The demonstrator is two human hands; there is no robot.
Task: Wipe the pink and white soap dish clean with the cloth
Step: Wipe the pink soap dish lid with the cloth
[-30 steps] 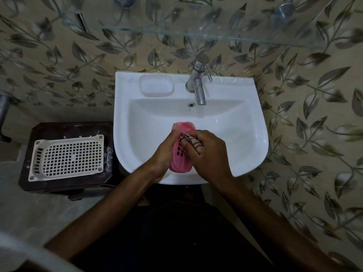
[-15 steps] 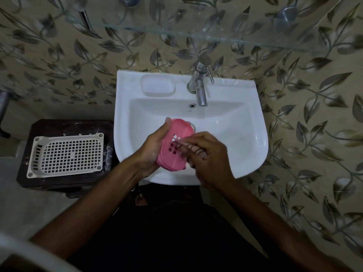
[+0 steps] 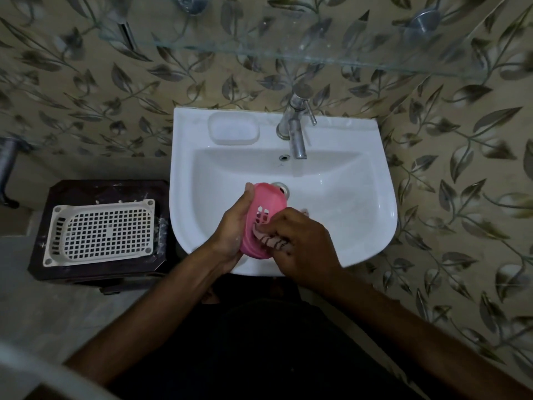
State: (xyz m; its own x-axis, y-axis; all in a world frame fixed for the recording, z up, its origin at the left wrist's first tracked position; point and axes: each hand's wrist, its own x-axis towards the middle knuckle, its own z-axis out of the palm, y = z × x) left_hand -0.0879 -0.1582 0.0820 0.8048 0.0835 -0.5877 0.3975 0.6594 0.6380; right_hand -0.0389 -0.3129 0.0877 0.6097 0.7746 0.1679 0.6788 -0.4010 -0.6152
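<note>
Left hand [image 3: 233, 226] grips pink soap dish [image 3: 264, 219]; right hand [image 3: 305, 243] pinches cloth [image 3: 271, 241] against it, over sink [image 3: 360, 197].

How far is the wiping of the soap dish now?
Already done: dish and cloth are picked up. In hand: the left hand holds the pink soap dish over the sink; the right hand presses the cloth on its slotted side. Left: finishing; cleanliness cannot be judged.

Pink soap dish [image 3: 264, 219], striped cloth [image 3: 271, 241]
</note>
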